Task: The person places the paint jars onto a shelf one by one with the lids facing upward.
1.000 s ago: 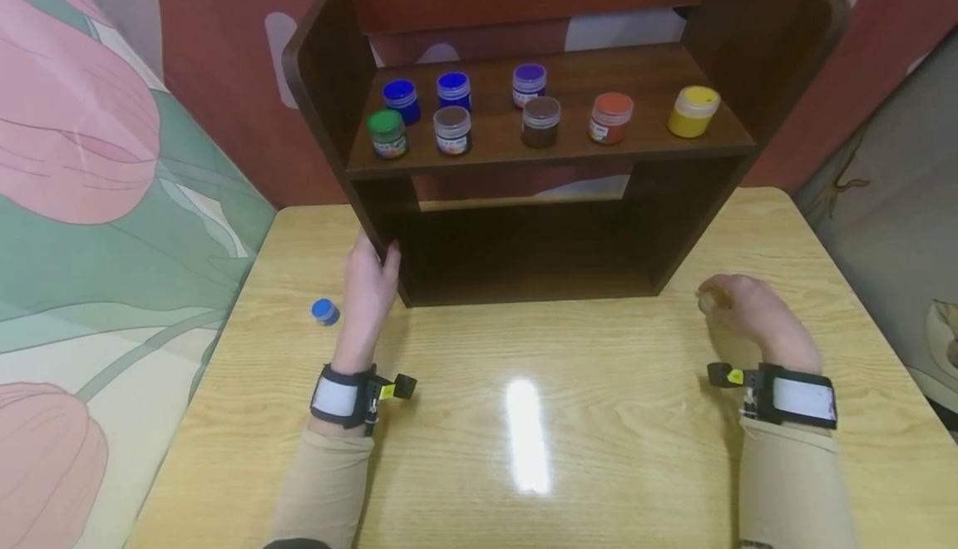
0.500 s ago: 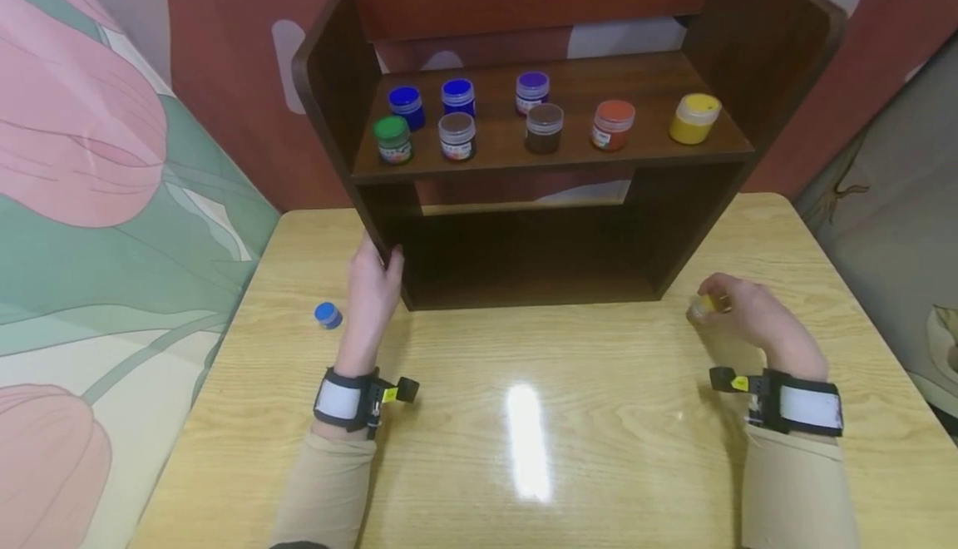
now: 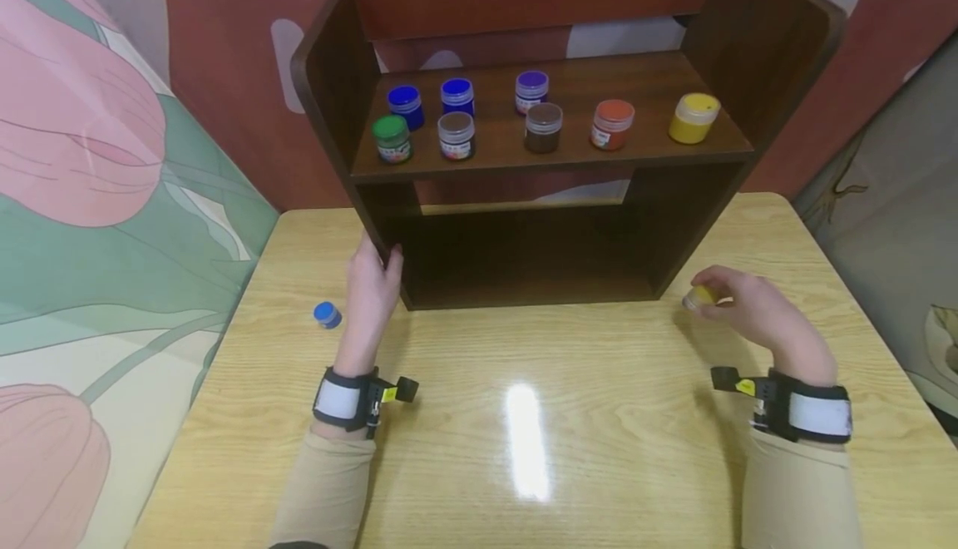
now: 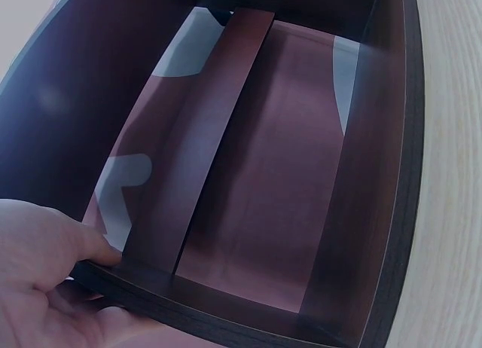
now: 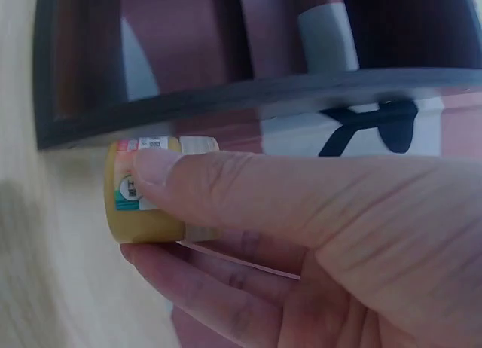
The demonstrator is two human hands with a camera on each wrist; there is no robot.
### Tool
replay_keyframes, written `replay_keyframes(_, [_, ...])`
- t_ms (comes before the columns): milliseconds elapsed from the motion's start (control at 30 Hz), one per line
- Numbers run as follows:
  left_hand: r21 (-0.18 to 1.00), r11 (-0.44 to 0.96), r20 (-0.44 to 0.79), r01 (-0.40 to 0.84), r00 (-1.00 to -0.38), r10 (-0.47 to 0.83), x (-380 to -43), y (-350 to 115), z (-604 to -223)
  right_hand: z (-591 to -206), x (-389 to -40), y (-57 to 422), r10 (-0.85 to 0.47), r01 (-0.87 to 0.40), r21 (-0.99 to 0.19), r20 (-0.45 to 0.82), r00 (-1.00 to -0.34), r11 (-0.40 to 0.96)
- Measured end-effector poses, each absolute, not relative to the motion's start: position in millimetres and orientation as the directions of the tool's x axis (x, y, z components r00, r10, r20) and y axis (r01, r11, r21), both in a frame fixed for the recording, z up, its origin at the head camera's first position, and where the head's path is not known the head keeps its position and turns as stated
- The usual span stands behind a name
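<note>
My left hand [image 3: 370, 287] grips the left side panel of a dark brown wooden shelf [image 3: 494, 169]. In the left wrist view its thumb [image 4: 98, 246] lies over the panel's front edge, with fingers curled behind. Beside the shelf's lower right corner, my right hand [image 3: 763, 316] holds a small jar of yellow paint [image 3: 699, 297] between thumb and fingers. The right wrist view shows this yellow jar [image 5: 147, 226] lying sideways in the grasp, its label partly covered by the thumb. A blue-lidded jar [image 3: 327, 314] stands on the table left of my left hand.
On the upper board stand several paint jars, including green [image 3: 392, 140], red [image 3: 613, 125], purple [image 3: 531, 91] and yellow [image 3: 694, 118] ones. The shelf stands on a light wood table [image 3: 599, 416], near a patterned wall [image 3: 224, 116].
My right hand has shifted the yellow jar slightly left and toward the shelf, tipping it so more of it shows. The left hand keeps its grip on the panel.
</note>
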State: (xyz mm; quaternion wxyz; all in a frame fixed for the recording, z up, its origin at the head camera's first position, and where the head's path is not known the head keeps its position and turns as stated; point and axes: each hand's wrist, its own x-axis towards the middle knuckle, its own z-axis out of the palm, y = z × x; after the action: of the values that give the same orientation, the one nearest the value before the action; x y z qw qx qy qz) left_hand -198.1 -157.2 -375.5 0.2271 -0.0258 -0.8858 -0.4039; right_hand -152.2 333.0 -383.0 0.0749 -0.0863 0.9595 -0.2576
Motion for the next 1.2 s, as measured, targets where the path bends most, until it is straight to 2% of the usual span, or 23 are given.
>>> replay_keyframes(233, [0.712, 0.659, 0.425, 0.244, -0.896, -0.128, -198.5, -157.7, -376.5, -371.9, -146.3, 326.3, -0.230, -0.176, -0.526, -0.037, -0.973, 0.832])
replay_keyframes(533, [0.708, 0.662, 0.432, 0.246, -0.892, -0.130, -199.3, -157.6, -376.2, -373.2, -147.6, 318.1, -0.271, -0.192, -0.499, -0.090, -0.958, 0.845])
replay_keyframes(1200, [0.720, 0.652, 0.419, 0.239, -0.898, -0.134, -198.6, -157.1, -375.7, -364.5, -144.9, 298.4, -0.332, -0.269, -0.526, -0.026, -0.943, 0.807])
